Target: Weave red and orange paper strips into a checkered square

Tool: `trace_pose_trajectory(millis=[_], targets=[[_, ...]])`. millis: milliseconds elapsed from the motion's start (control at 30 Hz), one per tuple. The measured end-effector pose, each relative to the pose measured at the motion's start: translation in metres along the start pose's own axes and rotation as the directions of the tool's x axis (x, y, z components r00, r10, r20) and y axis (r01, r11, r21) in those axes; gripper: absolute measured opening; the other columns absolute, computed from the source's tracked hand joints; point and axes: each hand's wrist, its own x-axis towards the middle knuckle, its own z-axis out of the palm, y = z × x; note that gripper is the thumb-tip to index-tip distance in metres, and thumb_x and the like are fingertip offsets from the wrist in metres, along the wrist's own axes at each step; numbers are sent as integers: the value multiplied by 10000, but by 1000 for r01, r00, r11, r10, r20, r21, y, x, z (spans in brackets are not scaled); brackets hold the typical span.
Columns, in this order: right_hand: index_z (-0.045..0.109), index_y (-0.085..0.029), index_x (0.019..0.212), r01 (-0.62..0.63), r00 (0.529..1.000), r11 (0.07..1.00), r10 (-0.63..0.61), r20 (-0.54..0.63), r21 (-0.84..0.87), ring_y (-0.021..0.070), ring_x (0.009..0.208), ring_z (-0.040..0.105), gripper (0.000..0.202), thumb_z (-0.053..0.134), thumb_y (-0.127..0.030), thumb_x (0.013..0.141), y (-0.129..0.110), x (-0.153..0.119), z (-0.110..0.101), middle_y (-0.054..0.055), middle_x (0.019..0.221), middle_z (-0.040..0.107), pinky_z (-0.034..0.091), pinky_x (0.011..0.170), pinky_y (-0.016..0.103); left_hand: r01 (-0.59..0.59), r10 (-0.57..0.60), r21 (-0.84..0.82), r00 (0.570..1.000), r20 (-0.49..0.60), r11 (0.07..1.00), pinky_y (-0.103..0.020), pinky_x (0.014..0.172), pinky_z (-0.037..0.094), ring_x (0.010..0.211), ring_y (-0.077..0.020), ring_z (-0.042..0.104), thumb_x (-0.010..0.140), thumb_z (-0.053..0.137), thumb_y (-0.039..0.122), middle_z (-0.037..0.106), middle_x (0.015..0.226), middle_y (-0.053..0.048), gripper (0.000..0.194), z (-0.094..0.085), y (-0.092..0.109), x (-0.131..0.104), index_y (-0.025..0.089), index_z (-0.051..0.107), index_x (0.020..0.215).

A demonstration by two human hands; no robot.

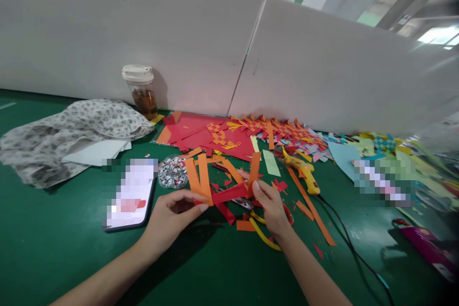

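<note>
Between my hands stretches a red paper strip (229, 194). My left hand (171, 216) pinches its left end together with orange paper strips (204, 177) that stand up from it, thumb and forefinger pressed together. At the other end, my right hand (271, 204) grips an upright orange strip (254, 171) where it meets the red one. Scissors with yellow handles (266, 236) lie on the table below, partly hidden by my right hand and the strips. A round clear case of googly eyes (173, 172) sits just behind my left hand.
A yellow glue gun (303, 168) with a black cord lies to the right. Woven red-and-orange paper fish (217, 135) and many pieces lie along the white partition (201, 57). At left are a phone (132, 191), patterned cloth (68, 129) and lidded cup (143, 95).
</note>
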Motion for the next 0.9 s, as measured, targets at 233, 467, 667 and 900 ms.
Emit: trace_pose_trajectory(millis=[233,467,667,900], targets=[[633,-178,1132,12,999,999,-14,40,39,251,833,577,438,435,-466,868,-2,0,3,60,865,687,436,802,359,-8,8,17,1000,-1,1000,-237,611,553,644,-156,666,637,731,234,711,705,-12,100,0,-1,2,182,680,706],[684,-184,1009,36,998,999,-36,50,13,211,724,571,376,441,-438,876,-3,-3,6,38,788,667,433,740,317,11,-10,-17,998,65,1000,-208,633,542,672,-139,670,666,721,222,724,739,-3,75,1,-4,-1,202,685,729],[715,-195,934,36,993,999,-40,112,39,237,811,599,361,441,-424,879,-13,-4,8,54,849,684,440,808,340,4,-7,31,997,73,1000,-221,638,543,677,-149,673,676,709,216,727,751,-10,64,2,-3,-1,201,687,734],[682,-239,1032,-94,987,979,68,146,180,223,966,608,291,503,-392,861,-12,-4,16,40,993,694,450,890,356,-26,21,102,998,51,994,-222,630,533,673,-145,662,700,691,234,719,762,-16,77,1,-6,-1,198,686,768]])
